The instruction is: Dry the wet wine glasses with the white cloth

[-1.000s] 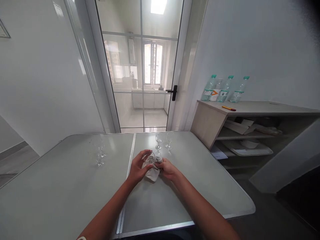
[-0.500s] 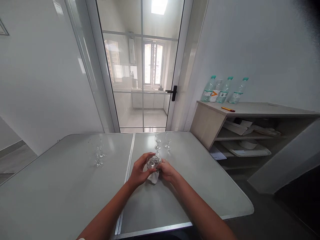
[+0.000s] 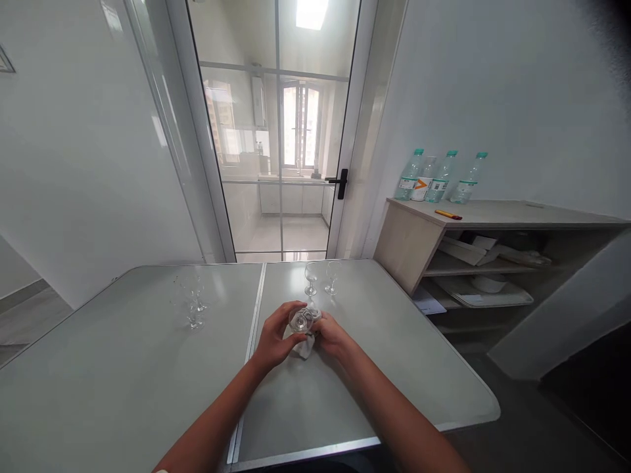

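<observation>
Between thumb and fingers, my left hand grips a clear stemmed glass by its round edge, above the table. My right hand is closed on a white cloth, pressed against the glass's right side; part of the cloth hangs below the glass. My right fingertips are partly hidden behind glass and cloth. Just beyond my hands, two more stemmed glasses stand upright, one stemmed glass on the left and another stemmed glass on the right.
Several clear glasses stand on the left part of the grey table. A metal seam divides the tabletop. To the right, a wooden shelf unit carries plastic bottles and a yellow-red cutter-like object. A glass door closes off the back.
My right hand and the cloth have shifted slightly at the glass, and the hanging cloth has changed shape. My left hand keeps its grip in nearly the same place.
</observation>
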A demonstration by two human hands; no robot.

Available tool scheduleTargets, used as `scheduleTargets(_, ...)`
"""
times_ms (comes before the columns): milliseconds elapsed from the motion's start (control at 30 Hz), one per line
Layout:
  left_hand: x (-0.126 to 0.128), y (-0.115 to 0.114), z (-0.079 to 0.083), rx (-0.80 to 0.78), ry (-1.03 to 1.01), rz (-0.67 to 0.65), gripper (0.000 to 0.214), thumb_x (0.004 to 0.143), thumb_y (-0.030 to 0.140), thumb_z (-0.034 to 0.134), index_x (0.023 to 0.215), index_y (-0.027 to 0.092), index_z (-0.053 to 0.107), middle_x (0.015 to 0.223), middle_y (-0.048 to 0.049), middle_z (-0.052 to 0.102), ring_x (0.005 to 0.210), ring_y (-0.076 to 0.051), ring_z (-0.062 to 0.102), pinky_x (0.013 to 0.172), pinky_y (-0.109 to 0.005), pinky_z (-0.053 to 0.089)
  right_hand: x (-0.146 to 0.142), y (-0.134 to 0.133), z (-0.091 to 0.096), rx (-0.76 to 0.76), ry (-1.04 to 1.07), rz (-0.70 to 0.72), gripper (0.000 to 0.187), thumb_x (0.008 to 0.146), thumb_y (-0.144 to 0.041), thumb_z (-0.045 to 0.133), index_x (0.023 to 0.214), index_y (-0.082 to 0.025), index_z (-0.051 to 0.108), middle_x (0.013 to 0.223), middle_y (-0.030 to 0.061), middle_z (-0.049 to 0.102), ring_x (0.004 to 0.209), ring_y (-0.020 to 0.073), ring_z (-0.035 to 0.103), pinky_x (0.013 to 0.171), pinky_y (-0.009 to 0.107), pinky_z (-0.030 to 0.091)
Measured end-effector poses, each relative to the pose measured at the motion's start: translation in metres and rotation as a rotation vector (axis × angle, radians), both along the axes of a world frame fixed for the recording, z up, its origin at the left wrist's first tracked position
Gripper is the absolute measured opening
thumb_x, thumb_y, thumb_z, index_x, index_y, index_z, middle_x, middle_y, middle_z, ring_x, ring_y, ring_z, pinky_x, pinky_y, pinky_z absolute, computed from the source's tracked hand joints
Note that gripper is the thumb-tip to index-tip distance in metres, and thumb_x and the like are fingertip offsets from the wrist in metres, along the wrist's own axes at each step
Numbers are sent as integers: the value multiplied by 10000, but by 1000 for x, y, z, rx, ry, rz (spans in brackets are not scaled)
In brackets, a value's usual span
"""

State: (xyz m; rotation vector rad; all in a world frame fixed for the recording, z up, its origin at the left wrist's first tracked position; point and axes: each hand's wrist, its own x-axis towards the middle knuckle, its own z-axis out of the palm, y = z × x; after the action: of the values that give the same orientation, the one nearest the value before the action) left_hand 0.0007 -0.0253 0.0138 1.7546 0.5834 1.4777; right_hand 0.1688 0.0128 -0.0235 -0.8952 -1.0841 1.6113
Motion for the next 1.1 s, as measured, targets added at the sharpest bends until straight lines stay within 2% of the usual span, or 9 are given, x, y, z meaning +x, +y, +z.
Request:
scheduleTargets(167,-1,-2,3,-24,40,2,584,774,314,845,1319,236,652,1300,-129,649,1261,-323,595,1097,-475,498,1,1,-2,37,-21,24,169,520,-156,640,690,-156,636,644,-13,594,593,124,473,570,246,364)
scheduleTargets(333,1,-1,1,-9,17,77,549,801,288,821,1316,248,636,1287,-103,641,1254,-296,604,1116,-484,500,3,5,0,192,-195,-111,459,600,-172,643,1051,-192,722,892,16,698,797,180,589,750,281,457)
scheduleTargets(433,0,1,1,6,-8,180,541,800,298,819,1307,239,637,1287,-97,636,1256,-294,602,1134,-509,490,8,3,10,406,-493,-304,281,664,-154,580,887,-196,744,958,50,675,882,207,600,841,320,469)
scheduleTargets(500,-2,3,2,7,-19,252,545,799,307,821,1307,241,639,1300,-97,631,1261,-294,599,1143,-512,483,13,-1,18,567,-638,-357,240,663,-99,546,772,-197,736,1026,69,660,912,210,613,867,325,469)
scheduleTargets(600,-5,5,3,-2,-67,376,530,802,320,820,1297,254,642,1312,-88,628,1262,-287,602,1147,-498,481,21,-8,26,765,-762,-139,379,648,-42,551,879,-234,782,1201,56,656,897,191,646,820,302,483)
scheduleTargets(733,-7,8,3,-41,-104,460,525,778,354,841,1259,261,654,1297,-81,644,1229,-283,630,1133,-495,488,19,-19,31,883,-1040,167,779,595,-11,552,1257,-392,702,1496,-23,540,933,196,681,801,295,477)
scheduleTargets(800,-7,8,3,-65,-77,450,531,764,367,851,1249,260,665,1293,-87,652,1215,-289,641,1117,-496,499,14,-23,33,909,-1170,225,876,595,-25,551,1366,-437,617,1551,-39,496,952,223,692,795,310,472)
scheduleTargets(933,-6,11,-1,-121,-43,441,558,746,371,862,1258,261,670,1292,-89,664,1205,-291,653,1110,-504,502,7,-29,34,926,-1300,274,884,645,-84,589,1447,-450,528,1562,-21,491,929,258,705,775,334,469)
scheduleTargets(1100,-5,20,-12,-181,-25,439,603,751,386,857,1297,253,636,1285,-92,678,1215,-287,652,1106,-510,507,4,-29,29,933,-1377,285,794,668,-118,613,1426,-350,563,1527,41,533,931,271,711,752,331,467)
